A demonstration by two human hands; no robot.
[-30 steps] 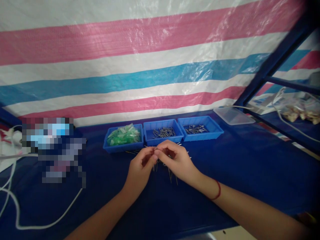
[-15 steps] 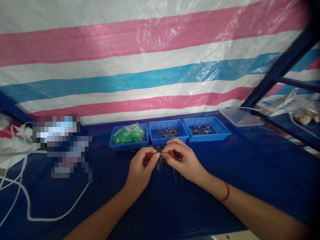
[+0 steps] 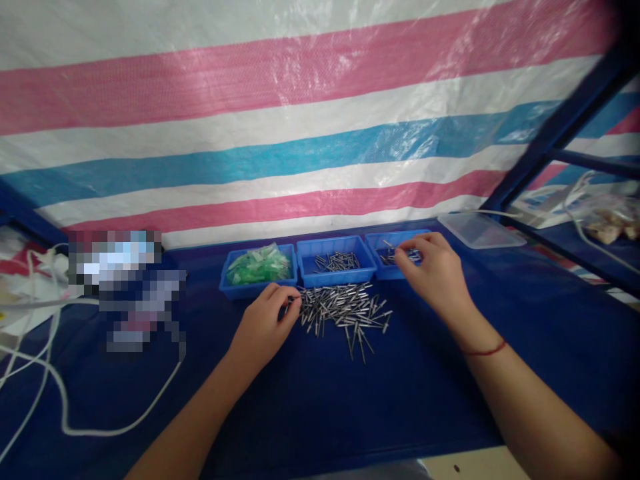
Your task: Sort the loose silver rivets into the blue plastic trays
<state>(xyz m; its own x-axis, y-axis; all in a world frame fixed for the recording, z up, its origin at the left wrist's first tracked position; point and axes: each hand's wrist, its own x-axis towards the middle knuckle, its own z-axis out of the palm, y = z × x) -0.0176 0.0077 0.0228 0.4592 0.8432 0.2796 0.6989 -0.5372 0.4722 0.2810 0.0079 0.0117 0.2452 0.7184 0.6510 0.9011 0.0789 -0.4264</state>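
Far left on the table (image 3: 310, 413), white cable (image 3: 100, 432) in a loop, near some blurred gear (image 3: 120, 267). Next, left tray (image 3: 250, 291), with green packets (image 3: 260, 263) inside. Nearer the body, left hand (image 3: 263, 323) at the left end of the pile (image 3: 343, 308) of metal pins, thumb and forefinger drawn close together; impossible to tell whether pinching a pin. Pile just right of those fingertips, in front of the middle tray (image 3: 343, 275); long axes mixed, many slanting across, a few at the near edge pointing toward the body. Left hand clearly nearer to it than the right. In the middle tray, more pins. Then right hand (image 3: 434, 270) at the right tray (image 3: 385, 273), pile below and left of its fingers, well apart; thumb and forefinger curled toward each other, grip on any pin too small to make out. Farther right, clear lid (image 3: 483, 230), flat on the table.
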